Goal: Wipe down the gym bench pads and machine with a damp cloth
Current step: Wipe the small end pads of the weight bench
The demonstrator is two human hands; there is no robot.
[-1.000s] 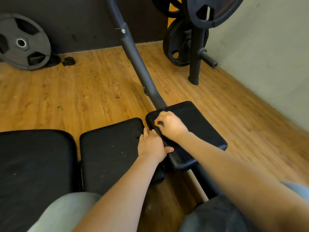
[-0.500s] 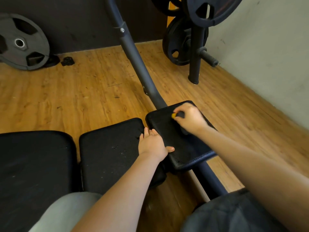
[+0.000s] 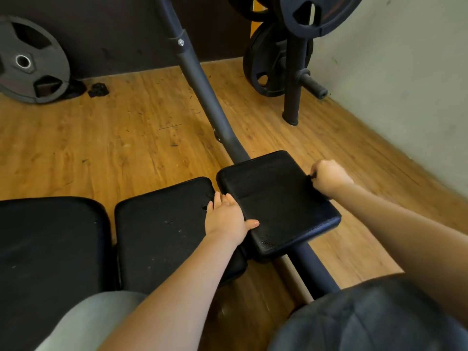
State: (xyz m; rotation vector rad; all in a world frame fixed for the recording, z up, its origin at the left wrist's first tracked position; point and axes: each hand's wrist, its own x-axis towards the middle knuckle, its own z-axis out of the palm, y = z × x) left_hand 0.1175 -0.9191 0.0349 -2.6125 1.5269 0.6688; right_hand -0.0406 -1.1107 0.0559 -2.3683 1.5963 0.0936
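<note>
A small black pad (image 3: 273, 198) sits tilted on the machine's dark frame tube (image 3: 202, 87). My right hand (image 3: 328, 177) is curled at the pad's right edge, gripping a dark cloth (image 3: 319, 193) that is mostly hidden under the fist. My left hand (image 3: 228, 217) rests flat with straight fingers across the gap between that pad and the middle black pad (image 3: 164, 224), its thumb on the small pad. A larger black bench pad (image 3: 48, 249) lies at the far left.
A weight plate (image 3: 27, 62) leans on the dark wall at the back left. A plate rack post (image 3: 293, 72) with several plates stands at the back right near the pale wall. Wooden floor surrounds the bench. My knees fill the bottom edge.
My right hand has swept the cloth across the small pad from its near-left corner to its right edge. My left hand has stayed in place.
</note>
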